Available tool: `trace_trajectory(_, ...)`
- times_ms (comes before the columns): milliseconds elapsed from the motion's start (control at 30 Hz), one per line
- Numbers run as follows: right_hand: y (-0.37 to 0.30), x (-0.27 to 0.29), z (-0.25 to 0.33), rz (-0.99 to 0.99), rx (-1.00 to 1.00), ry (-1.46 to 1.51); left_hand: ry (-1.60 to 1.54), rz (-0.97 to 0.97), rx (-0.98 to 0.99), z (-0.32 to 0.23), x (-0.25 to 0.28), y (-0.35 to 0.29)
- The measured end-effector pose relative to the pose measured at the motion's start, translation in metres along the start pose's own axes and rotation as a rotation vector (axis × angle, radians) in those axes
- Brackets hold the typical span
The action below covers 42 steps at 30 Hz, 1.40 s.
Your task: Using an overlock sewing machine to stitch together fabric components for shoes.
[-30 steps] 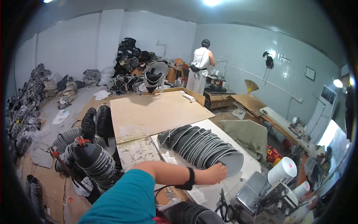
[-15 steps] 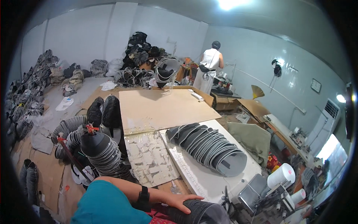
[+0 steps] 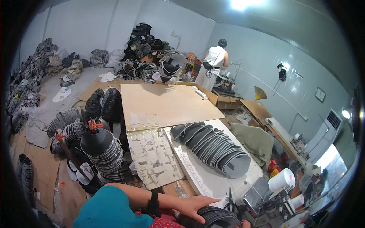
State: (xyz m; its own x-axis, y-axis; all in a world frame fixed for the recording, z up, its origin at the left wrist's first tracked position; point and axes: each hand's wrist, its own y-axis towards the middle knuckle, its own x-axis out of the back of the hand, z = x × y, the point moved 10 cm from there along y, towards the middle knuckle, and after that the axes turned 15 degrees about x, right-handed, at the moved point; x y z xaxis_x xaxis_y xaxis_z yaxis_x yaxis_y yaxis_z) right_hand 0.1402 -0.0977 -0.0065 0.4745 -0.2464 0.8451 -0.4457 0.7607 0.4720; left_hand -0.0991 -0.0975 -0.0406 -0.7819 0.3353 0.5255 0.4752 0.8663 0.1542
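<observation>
At the bottom of the view, my left hand (image 3: pixel 192 207) lies across a nested stack of dark grey fabric pieces (image 3: pixel 220 217). Its fingers are stretched out, with the thumb spread down over the stack's side. A small part of my right hand (image 3: pixel 246 224) shows at the stack's right end, cut off by the lower edge, so its grip is hidden. On the white table (image 3: pixel 195 180) beyond lies a larger row of nested grey pieces with pale cord edges (image 3: pixel 213 148). Black scissors (image 3: pixel 229 200) lie just past my left fingertips.
A sewing machine (image 3: pixel 279 203) with a white thread cone (image 3: pixel 282 179) stands at right, beside a grey tray (image 3: pixel 254 193). A wooden board (image 3: pixel 167 104) extends ahead. Corded stacks (image 3: pixel 102 148) stand at left. A person (image 3: pixel 213 64) stands at the back, facing away.
My left hand and the dark stack under it have shifted slightly right, and its fingers have straightened. Part of my right hand has come into view at the stack's end.
</observation>
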Motion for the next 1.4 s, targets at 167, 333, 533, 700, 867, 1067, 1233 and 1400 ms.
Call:
trace_trajectory(167,-0.004,0.000,-0.002,-0.220,0.155,0.052,0.203,0.034,-0.277,-0.042,-0.036,0.021)
trace_trajectory(333,-0.008,-0.018,-0.022,-0.281,0.016,0.085,0.101,-0.039,-0.025,-0.014,-0.042,0.052)
trace_trajectory(533,-0.008,-0.024,-0.034,-0.292,-0.013,0.137,-0.161,-0.149,-0.215,-0.090,0.057,0.059)
trace_trajectory(700,-0.016,-0.019,-0.033,-0.342,-0.019,0.060,-0.104,-1.149,-1.004,-0.217,0.190,-0.081)
trace_trajectory(867,-0.019,-0.010,-0.027,-0.388,-0.013,0.064,0.118,-1.509,-1.443,-0.294,0.171,-0.172)
trace_trajectory(1067,-0.016,-0.025,-0.021,-0.334,0.020,0.033,0.083,-1.614,-1.561,-0.293,0.173,-0.192)
trace_trajectory(1233,-0.026,0.009,-0.104,-0.399,0.291,-0.009,0.035,-1.492,-1.642,-0.296,0.179,-0.197)
trace_trajectory(1400,-0.053,-0.012,-0.083,-0.464,0.359,0.090,0.044,-1.298,-1.619,-0.309,0.184,-0.193)
